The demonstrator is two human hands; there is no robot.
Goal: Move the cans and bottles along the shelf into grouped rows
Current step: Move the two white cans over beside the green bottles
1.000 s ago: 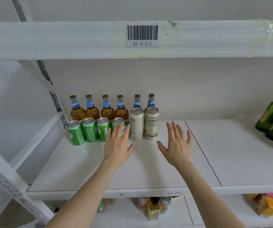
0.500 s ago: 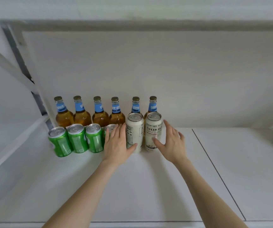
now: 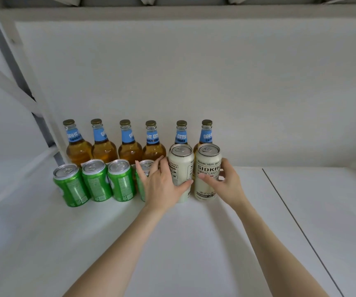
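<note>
Half a second ago the fingers were only laid, spread, against the cans. Now the left hand (image 3: 162, 185) is closed round the left white can (image 3: 181, 161), with the thumb on its front. The right hand (image 3: 222, 183) is closed round the right white can (image 3: 208, 159) in the same way. It is judged that both are about to be moved along the shelf (image 3: 194, 243). Six bottles (image 3: 130, 146) are counted in the far row. In the near row four green cans (image 3: 96, 183) are counted at the left, the fourth partly hidden, and the two white ones at the right.
</note>
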